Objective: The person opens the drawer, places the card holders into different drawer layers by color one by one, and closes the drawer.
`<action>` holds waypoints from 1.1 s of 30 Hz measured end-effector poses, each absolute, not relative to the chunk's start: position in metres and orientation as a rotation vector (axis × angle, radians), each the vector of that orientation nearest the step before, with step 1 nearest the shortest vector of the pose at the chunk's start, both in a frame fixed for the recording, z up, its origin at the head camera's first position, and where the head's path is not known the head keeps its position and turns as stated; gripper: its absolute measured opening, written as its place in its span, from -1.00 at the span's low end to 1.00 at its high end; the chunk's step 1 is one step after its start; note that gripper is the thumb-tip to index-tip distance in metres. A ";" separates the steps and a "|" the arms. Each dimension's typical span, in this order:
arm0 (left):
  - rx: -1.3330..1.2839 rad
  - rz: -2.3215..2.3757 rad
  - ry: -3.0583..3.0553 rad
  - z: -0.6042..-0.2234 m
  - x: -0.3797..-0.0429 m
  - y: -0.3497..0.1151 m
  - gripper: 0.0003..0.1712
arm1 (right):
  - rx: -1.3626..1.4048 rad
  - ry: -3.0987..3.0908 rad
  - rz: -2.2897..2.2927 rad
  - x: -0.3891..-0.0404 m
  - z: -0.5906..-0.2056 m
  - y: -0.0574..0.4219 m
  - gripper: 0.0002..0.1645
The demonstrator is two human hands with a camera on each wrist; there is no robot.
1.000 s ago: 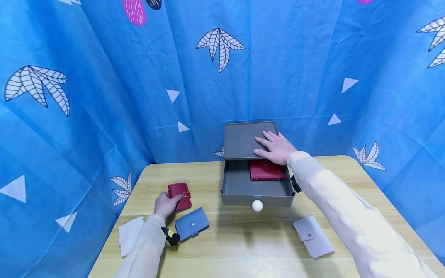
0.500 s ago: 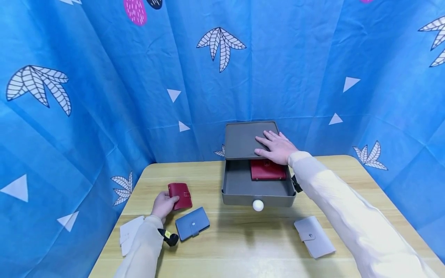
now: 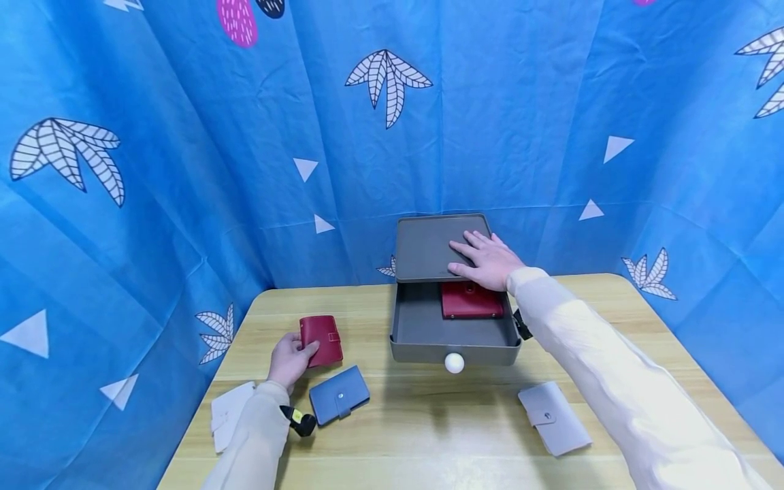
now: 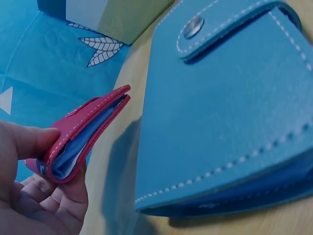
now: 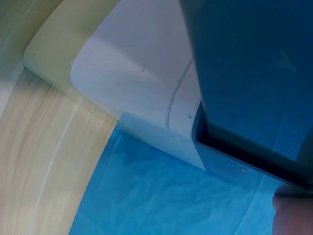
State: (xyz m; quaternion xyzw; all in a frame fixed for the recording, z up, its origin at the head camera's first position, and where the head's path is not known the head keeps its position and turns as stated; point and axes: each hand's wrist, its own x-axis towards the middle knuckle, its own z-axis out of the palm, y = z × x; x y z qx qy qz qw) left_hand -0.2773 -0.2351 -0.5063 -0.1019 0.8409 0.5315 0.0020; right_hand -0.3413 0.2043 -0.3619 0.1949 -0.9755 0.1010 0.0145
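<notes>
My left hand [image 3: 290,359] pinches a dark red card holder [image 3: 322,341] by its left edge. In the left wrist view the thumb lies on top of this card holder [image 4: 80,129] with fingers curled beneath, and clear sleeves show between its covers. A blue card holder [image 3: 339,395] with a snap strap lies on the table beside that wrist. My right hand [image 3: 486,262] rests with fingers spread on top of a grey drawer box [image 3: 422,248]. Its drawer [image 3: 416,330] is pulled out, and another red card holder [image 3: 471,301] lies inside at the right.
A white round knob [image 3: 454,363] sits on the drawer front. A pale grey card holder [image 3: 554,418] lies at the right of the table. Something white and flat [image 3: 229,412] lies partly behind the left sleeve. A blue curtain [image 3: 514,136] hangs behind the table.
The left hand has raised the red card holder slightly and shifted it a little to the right. The right hand stays on the drawer box.
</notes>
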 end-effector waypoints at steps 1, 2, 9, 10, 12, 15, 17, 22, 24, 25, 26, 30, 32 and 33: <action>-0.319 1.674 2.643 -0.505 -0.277 -0.234 -0.49 | 0.606 -3.037 0.312 -0.341 -0.362 0.204 -0.05; -0.313 1.675 2.649 -0.505 -0.277 -0.233 -0.48 | 0.604 -3.038 0.312 -0.341 -0.362 0.204 -0.05; -0.322 1.668 2.664 -0.505 -0.279 -0.230 -0.46 | 0.605 -3.036 0.314 -0.342 -0.362 0.204 -0.06; -0.310 1.680 2.660 -0.505 -0.279 -0.230 -0.44 | 0.602 -3.037 0.316 -0.342 -0.362 0.204 -0.07; -0.291 1.719 2.645 -0.503 -0.279 -0.229 -0.37 | 0.602 -3.034 0.318 -0.342 -0.363 0.204 -0.07; -0.249 1.807 2.611 -0.499 -0.280 -0.226 -0.19 | 0.608 -3.028 0.320 -0.342 -0.363 0.205 -0.07; -0.206 1.861 2.581 -0.495 -0.279 -0.224 -0.07 | 0.609 -3.026 0.318 -0.343 -0.363 0.205 -0.06; -0.055 1.947 2.521 -0.484 -0.276 -0.216 -0.14 | 0.606 -3.030 0.315 -0.343 -0.363 0.206 -0.06; -0.015 1.952 2.513 -0.480 -0.274 -0.213 -0.23 | 0.609 -3.031 0.316 -0.343 -0.363 0.206 -0.05; 0.005 1.945 2.517 -0.478 -0.273 -0.211 -0.26 | 0.609 -3.032 0.317 -0.343 -0.363 0.205 -0.05; 0.021 1.946 2.515 -0.476 -0.272 -0.209 -0.28 | 0.612 -3.034 0.317 -0.343 -0.363 0.205 -0.04; 0.066 1.968 2.485 -0.465 -0.267 -0.203 -0.29 | 0.610 -3.035 0.320 -0.342 -0.363 0.205 -0.05; 0.097 1.990 2.472 -0.458 -0.265 -0.201 -0.26 | 0.609 -3.032 0.318 -0.343 -0.364 0.205 -0.05; 0.112 1.997 2.474 -0.453 -0.263 -0.201 -0.25 | 0.609 -3.030 0.318 -0.343 -0.364 0.205 -0.06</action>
